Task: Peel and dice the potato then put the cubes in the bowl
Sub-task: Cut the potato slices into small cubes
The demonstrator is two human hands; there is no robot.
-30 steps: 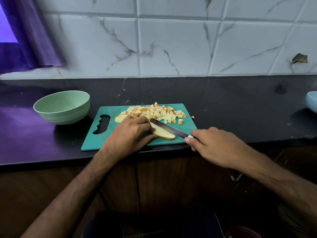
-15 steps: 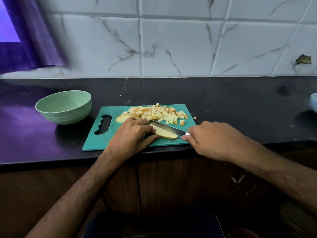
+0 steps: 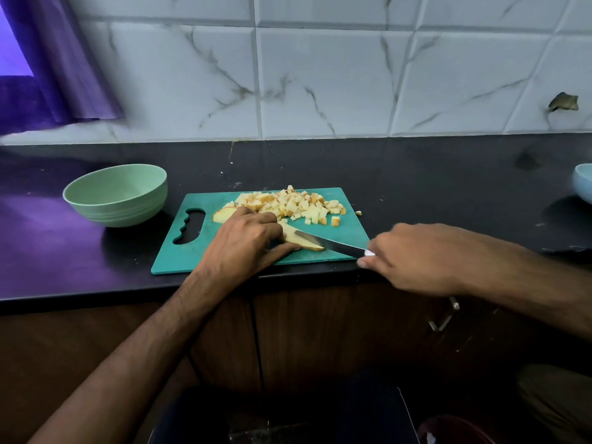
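Note:
A teal cutting board (image 3: 349, 238) lies on the black counter near its front edge. A heap of small potato cubes (image 3: 294, 205) covers the board's far side. My left hand (image 3: 246, 241) presses down a flat potato slice (image 3: 302, 240); another slice (image 3: 222, 214) peeks out behind the hand. My right hand (image 3: 413, 254) grips a knife (image 3: 330, 245) whose blade lies lengthwise across the slice. The light green bowl (image 3: 117, 195) stands to the left of the board with nothing visible inside.
One stray cube (image 3: 358, 213) lies on the counter just off the board's right edge. A pale blue bowl (image 3: 583, 182) sits at the far right. A tiled wall backs the counter, and a purple curtain (image 3: 54, 59) hangs at the upper left.
The knife blade has slid along the slice toward my right hand, which has pulled slightly right. My left hand stays pressed on the slice.

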